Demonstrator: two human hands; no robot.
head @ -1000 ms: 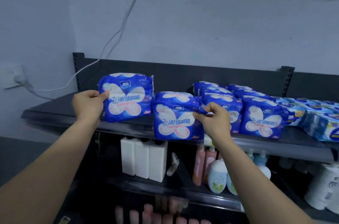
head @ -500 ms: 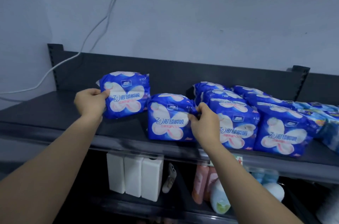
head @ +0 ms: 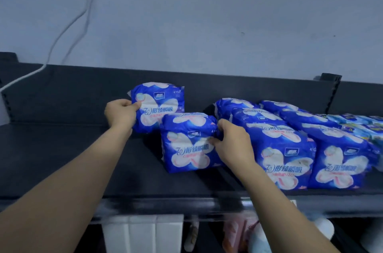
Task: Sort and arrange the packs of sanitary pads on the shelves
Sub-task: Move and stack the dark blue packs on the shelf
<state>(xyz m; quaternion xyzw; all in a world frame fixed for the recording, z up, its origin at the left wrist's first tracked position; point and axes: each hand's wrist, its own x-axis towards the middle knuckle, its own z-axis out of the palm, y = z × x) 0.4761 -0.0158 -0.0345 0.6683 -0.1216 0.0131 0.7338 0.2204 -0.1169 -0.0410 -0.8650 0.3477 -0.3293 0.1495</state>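
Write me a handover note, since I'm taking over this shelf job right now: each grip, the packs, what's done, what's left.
Left grip: holds the left edge of the rear pack, which stands upright near the shelf's back.
Right grip: holds the right edge of the front pack, upright, just left of the row.
Done: the dark-blue row stands in files on the top shelf; lighter-blue packs sit at far right.
Left: probably line both held packs up with the row.
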